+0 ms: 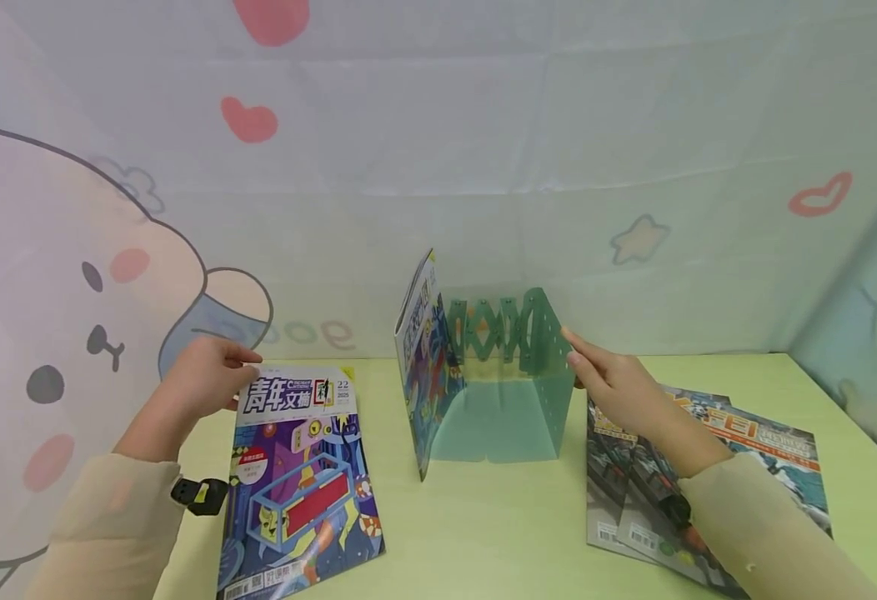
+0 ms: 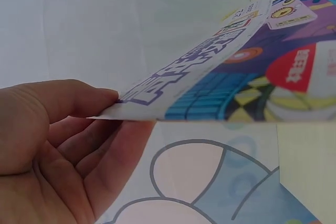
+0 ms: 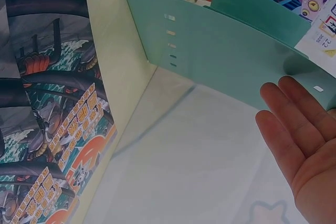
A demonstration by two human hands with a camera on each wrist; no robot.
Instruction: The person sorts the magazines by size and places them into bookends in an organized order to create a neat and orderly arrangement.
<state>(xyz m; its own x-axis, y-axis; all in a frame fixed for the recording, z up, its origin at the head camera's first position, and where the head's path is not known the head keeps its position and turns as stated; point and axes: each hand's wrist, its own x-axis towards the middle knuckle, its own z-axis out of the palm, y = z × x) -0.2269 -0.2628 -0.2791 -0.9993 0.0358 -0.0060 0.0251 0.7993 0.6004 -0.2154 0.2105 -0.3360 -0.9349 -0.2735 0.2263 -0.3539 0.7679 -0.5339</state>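
My left hand pinches the top left corner of a colorful magazine with Chinese lettering, thumb above and fingers beneath. In the left wrist view that magazine slants away from the fingers. A second magazine of the same design stands upright at the left side of a green expandable book rack. My right hand is at the outer face of the rack's right panel. Its fingers look nearly straight in the right wrist view, where the thumb is out of frame.
Several dark magazines with orange titles lie overlapping on the right of the pale yellow table, under the right forearm. Behind the table hangs a printed cloth with hearts and a cartoon bear. A black strap device sits on the left wrist.
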